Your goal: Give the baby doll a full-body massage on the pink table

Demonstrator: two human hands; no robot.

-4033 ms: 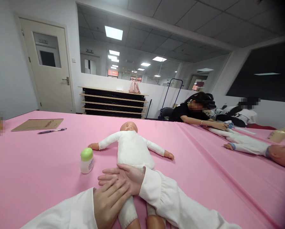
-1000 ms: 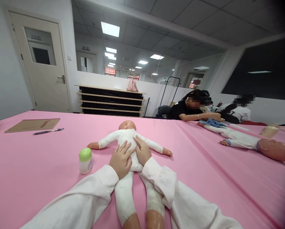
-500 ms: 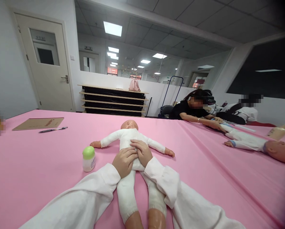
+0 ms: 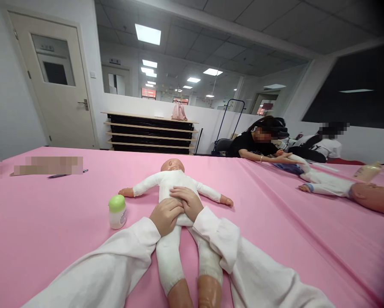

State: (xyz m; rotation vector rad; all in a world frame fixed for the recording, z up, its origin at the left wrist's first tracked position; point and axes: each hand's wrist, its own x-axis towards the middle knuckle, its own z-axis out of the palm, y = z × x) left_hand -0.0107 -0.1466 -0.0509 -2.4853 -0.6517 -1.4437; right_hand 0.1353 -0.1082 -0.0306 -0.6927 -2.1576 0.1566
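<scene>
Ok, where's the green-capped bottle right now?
In the head view, the green-capped bottle stands left of centre on the pink cloth, just below the doll's hand and left of the person's left hand.

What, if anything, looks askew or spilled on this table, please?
Only the pink cloth looks odd: long creases on the right break its smoothness. No spill shows; the green-capped bottle stands upright beside the doll.

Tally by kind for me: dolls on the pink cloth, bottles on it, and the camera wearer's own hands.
Dolls: 2 (near doll, far doll at right)
Bottles: 2 (green-capped bottle, beige bottle)
Wearer's hands: 2 (left hand and right hand, both on the near doll)
Total: 6
</scene>
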